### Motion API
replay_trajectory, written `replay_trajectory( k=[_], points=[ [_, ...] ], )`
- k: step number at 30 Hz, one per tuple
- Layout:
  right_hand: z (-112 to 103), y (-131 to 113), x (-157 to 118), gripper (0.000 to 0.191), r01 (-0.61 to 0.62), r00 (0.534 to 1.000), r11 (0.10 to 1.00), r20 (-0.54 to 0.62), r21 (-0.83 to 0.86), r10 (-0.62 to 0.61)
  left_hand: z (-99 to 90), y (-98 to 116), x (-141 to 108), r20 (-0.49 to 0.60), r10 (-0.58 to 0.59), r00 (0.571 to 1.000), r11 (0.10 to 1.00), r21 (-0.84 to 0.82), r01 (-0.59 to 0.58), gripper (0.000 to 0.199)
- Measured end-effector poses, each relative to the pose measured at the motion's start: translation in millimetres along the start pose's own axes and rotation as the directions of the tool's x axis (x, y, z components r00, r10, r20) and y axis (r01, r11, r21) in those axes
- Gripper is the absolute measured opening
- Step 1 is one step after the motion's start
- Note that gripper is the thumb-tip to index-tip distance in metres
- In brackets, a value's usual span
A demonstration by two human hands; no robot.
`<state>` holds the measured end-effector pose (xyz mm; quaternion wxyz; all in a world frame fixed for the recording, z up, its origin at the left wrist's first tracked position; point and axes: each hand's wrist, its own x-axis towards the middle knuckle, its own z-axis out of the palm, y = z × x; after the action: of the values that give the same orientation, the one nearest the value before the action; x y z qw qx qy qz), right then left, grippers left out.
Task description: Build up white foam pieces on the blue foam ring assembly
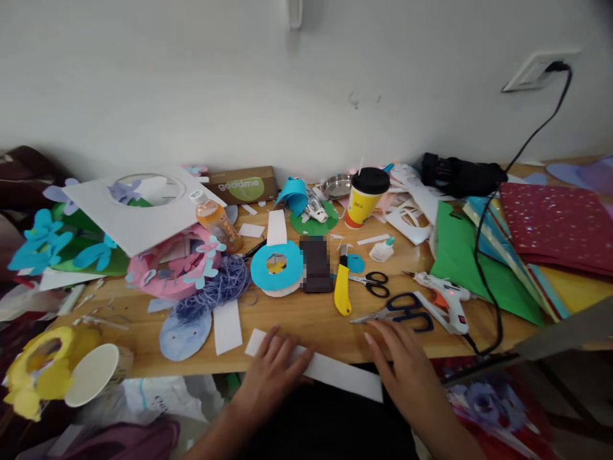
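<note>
A long white paper strip (pixel 342 375) lies slanted across the table's front edge, its right end jutting past it. My left hand (pixel 278 367) rests on the strip's left part with the fingers apart. Beside the strip's right end is my right hand (pixel 400 361), fingers spread, its fingertips near the dark-handled scissors (pixel 407 311). Beyond the hands lie a blue paper ring (pixel 261 265) with a white tab (pixel 276 228), a dark phone-like object (pixel 317 265), a yellow cutter (pixel 342 291) and smaller black scissors (pixel 376 284).
At the right are a glue gun (pixel 453 300), its black cable (pixel 480 255) and green sheets (pixel 464 268). A yellow cup (pixel 363 201) and an orange bottle (pixel 218 220) stand at the back. Purple yarn (pixel 218 287) and a paper cup (pixel 96 377) are left.
</note>
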<state>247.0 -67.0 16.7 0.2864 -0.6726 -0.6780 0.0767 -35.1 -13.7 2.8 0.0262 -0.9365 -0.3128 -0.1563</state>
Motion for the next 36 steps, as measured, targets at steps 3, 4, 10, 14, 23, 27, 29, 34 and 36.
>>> replay_trajectory(
  k=[3,4,10,14,23,27,29,34,36],
  points=[
    [0.6,-4.3,2.7,0.03,-0.005,1.0,1.0,0.024,0.01,0.005,-23.6,-15.3,-16.1,0.024,-0.157,0.987,0.985,0.075,0.155,0.042],
    [4.0,-7.5,6.4,0.031,-0.005,1.0,1.0,0.022,0.009,0.005,-29.8,-19.6,-19.4,0.019,-0.197,0.98,0.976,0.093,0.195,0.043],
    [42.6,-25.2,59.0,0.054,-0.052,0.998,0.97,-0.031,-0.238,0.045,-24.0,-15.3,-6.8,0.054,-0.177,0.983,0.976,0.138,0.168,0.048],
    [51.0,-25.2,82.5,0.054,-0.079,0.989,0.936,0.094,-0.343,0.118,-8.9,-2.1,1.7,0.155,-0.185,0.97,0.978,0.123,0.167,0.053],
    [-9.9,-39.1,9.0,0.057,-0.16,0.987,0.98,0.011,0.115,0.16,-7.9,1.5,3.1,0.164,-0.182,0.97,0.983,0.007,0.183,0.049],
    [4.0,-40.3,-49.5,0.054,-0.153,0.987,0.969,0.086,0.195,0.138,-10.4,7.4,16.7,0.077,-0.217,0.973,0.976,0.019,0.217,0.026],
    [15.9,-36.0,-65.5,0.054,-0.135,0.988,0.97,0.105,0.204,0.115,-9.4,9.5,25.4,0.053,-0.228,0.972,0.974,0.008,0.228,0.025],
    [30.4,-24.9,-68.1,0.063,-0.015,0.991,0.985,0.136,0.172,-0.008,6.3,9.2,42.1,0.066,-0.223,0.973,0.973,-0.039,0.225,0.036],
    [30.5,-23.2,-62.8,0.068,0.016,0.98,0.987,0.194,0.158,-0.047,13.2,7.7,43.9,0.043,-0.218,0.975,0.973,-0.064,0.221,0.034]
  ],
)
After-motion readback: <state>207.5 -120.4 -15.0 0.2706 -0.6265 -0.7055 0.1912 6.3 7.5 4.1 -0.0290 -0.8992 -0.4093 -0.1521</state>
